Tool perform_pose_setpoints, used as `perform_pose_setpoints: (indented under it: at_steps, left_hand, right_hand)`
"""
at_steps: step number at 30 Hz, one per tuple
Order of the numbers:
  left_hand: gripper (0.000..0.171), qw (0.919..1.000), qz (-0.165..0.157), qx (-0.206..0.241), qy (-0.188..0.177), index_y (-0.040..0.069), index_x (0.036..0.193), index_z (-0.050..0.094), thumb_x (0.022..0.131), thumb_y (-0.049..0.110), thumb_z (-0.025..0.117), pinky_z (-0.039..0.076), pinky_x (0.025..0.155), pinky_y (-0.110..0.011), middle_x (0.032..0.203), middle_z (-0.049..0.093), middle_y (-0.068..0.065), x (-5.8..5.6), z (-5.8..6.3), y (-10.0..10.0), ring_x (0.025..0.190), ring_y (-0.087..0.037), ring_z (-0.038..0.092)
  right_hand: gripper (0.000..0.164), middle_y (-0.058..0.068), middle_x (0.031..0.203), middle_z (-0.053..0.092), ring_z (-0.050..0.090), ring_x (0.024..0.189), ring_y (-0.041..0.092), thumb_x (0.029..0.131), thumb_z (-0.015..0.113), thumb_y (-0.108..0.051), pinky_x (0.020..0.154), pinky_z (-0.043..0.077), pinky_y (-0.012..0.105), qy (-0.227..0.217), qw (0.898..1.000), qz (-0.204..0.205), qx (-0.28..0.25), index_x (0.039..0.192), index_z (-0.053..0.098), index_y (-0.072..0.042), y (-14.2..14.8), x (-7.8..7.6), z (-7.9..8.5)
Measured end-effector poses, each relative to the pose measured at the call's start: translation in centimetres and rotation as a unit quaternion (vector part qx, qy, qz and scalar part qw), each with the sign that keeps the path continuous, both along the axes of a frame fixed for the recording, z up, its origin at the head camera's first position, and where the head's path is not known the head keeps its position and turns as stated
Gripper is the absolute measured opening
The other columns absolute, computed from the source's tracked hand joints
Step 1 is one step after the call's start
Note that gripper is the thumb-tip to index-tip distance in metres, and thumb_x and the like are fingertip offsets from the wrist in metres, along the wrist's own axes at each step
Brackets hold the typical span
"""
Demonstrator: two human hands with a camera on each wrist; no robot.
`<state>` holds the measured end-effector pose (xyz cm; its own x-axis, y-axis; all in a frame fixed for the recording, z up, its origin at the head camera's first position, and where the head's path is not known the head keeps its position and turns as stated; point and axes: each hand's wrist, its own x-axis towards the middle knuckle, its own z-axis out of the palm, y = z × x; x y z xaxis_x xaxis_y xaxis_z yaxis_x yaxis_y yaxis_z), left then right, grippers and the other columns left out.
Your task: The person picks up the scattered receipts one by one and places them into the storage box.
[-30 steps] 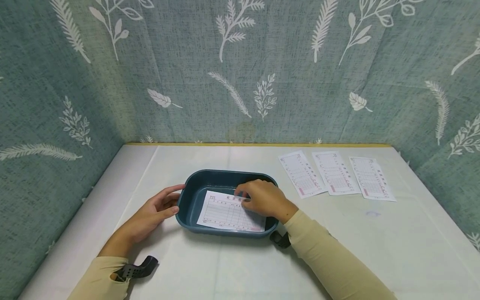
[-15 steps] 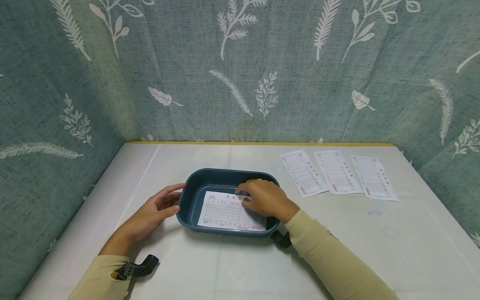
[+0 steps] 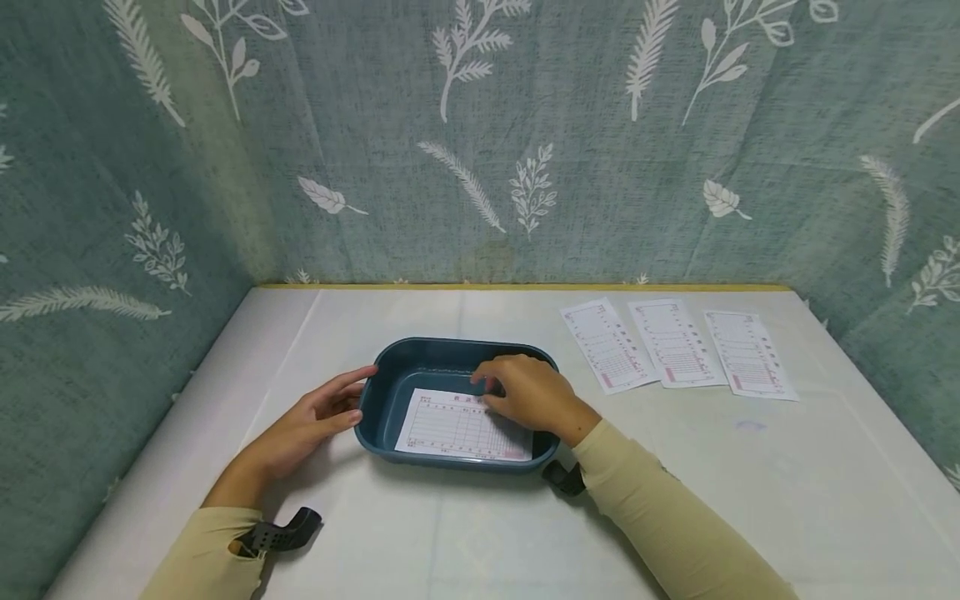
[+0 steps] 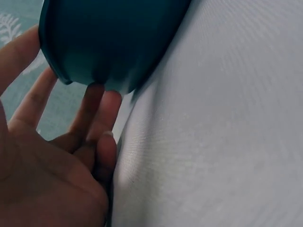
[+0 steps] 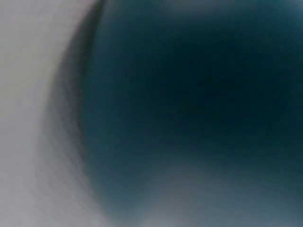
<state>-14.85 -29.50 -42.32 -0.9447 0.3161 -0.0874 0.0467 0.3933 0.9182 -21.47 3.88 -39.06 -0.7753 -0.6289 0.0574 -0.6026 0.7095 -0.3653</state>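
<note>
A dark teal plastic basin (image 3: 435, 354) stands in the middle of the white table. In it lies a printed receipt slip (image 3: 442, 425), its right part beneath my right hand (image 3: 528, 396). That hand reaches over the basin's right rim, fingers loosely bent; thumb and forefinger look apart, with no paper visibly between them. My left hand (image 3: 307, 425) is at the basin's left end, thumb and forefinger against the rim. In the left wrist view, extended fingers (image 4: 87, 111) touch its outer wall (image 4: 113, 38). The right wrist view shows just the blurred basin wall (image 5: 203, 94).
Three more receipt slips, the left one (image 3: 609, 346), the middle one (image 3: 678, 343) and the right one (image 3: 752, 356), lie at the table's back right. Behind the table (image 3: 465, 533) hangs a leaf-patterned green curtain (image 3: 375, 125). Black wrist mounts (image 3: 288, 532) sit on both forearms.
The slip's far edge has dropped lower in the basin, away from the right forefinger, and the slip seems let go. Both hands have stayed nearly where they were.
</note>
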Motion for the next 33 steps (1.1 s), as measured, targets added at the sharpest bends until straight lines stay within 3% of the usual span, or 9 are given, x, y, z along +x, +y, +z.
perform_pose_setpoints:
  at_steps: [4, 6, 11, 17, 22, 28, 33]
  left_hand:
    - [0.059, 0.9995, -0.024, -0.022, -0.002, 0.024, 0.155, 0.035, 0.101, 0.022, 0.056, 0.038, 0.106, -0.04, 0.155, 0.039, -0.017, -0.2, 0.6, 0.0, 0.133, -0.032, 0.043]
    - [0.059, 0.9991, -0.034, -0.023, -0.007, 0.023, 0.155, 0.036, 0.1, 0.022, 0.058, 0.038, 0.106, -0.043, 0.156, 0.038, -0.016, -0.6, 0.9, 0.0, 0.134, -0.035, 0.042]
    - [0.053, 0.9994, -0.028, -0.022, 0.004, 0.017, 0.149, 0.042, 0.099, 0.017, 0.059, 0.043, 0.099, -0.025, 0.149, 0.043, -0.019, -1.1, 0.7, 0.1, 0.129, -0.034, 0.046]
    - [0.041, 0.9974, 0.014, -0.053, 0.047, 0.014, 0.138, 0.049, 0.099, 0.02, 0.061, 0.044, 0.102, -0.035, 0.141, 0.052, -0.017, -1.3, 0.4, 1.0, 0.128, -0.035, 0.05]
    - [0.043, 0.9978, 0.017, -0.031, 0.055, 0.012, 0.139, 0.048, 0.099, 0.016, 0.061, 0.042, 0.098, -0.019, 0.14, 0.052, -0.019, -1.1, 0.2, 0.9, 0.124, -0.021, 0.051]
    - [0.044, 0.9985, 0.013, 0.017, 0.05, 0.009, 0.142, 0.046, 0.1, 0.012, 0.059, 0.042, 0.095, -0.014, 0.143, 0.048, -0.022, -1.0, -0.5, 0.5, 0.121, -0.006, 0.05]
    - [0.046, 0.9986, 0.007, 0.019, 0.049, 0.012, 0.146, 0.046, 0.101, 0.014, 0.058, 0.04, 0.097, -0.013, 0.147, 0.046, -0.02, -1.2, -0.8, 0.3, 0.123, -0.003, 0.05]
  right_hand:
    - [0.027, -0.007, 0.101, 0.071, 0.06, 0.082, 0.007, 0.092, 0.073, -0.025, 0.071, 0.049, 0.027, -0.012, 1.0, 0.0, -0.009, 0.118, 0.072, -0.021, -0.1, 0.0, -0.1]
    - [0.026, -0.006, 0.101, 0.072, 0.061, 0.081, 0.007, 0.092, 0.072, -0.025, 0.07, 0.049, 0.027, -0.02, 1.0, 0.0, -0.018, 0.117, 0.072, -0.021, 0.0, -0.1, -0.2]
    - [0.022, -0.005, 0.1, 0.073, 0.06, 0.077, 0.005, 0.094, 0.069, -0.024, 0.069, 0.049, 0.026, -0.021, 0.999, 0.012, -0.047, 0.115, 0.073, -0.019, 0.0, -0.2, -0.4]
    - [0.019, -0.006, 0.096, 0.072, 0.058, 0.075, 0.004, 0.095, 0.067, -0.025, 0.068, 0.048, 0.024, -0.002, 0.998, 0.018, -0.067, 0.112, 0.074, -0.019, 0.3, -0.2, -0.3]
    - [0.017, -0.007, 0.094, 0.072, 0.058, 0.075, 0.003, 0.097, 0.065, -0.023, 0.069, 0.048, 0.023, 0.007, 0.994, 0.02, -0.107, 0.108, 0.075, -0.016, 0.4, 0.0, -0.2]
    - [0.017, 0.003, 0.098, 0.074, 0.057, 0.073, 0.007, 0.099, 0.06, -0.013, 0.068, 0.051, 0.023, -0.012, 0.972, 0.024, -0.232, 0.107, 0.074, -0.009, 1.0, -0.1, 0.1]
    - [0.015, 0.007, 0.096, 0.074, 0.058, 0.072, 0.007, 0.097, 0.061, -0.009, 0.066, 0.051, 0.026, 0.022, 0.956, 0.006, -0.292, 0.105, 0.074, -0.008, 3.1, 0.3, 1.1]
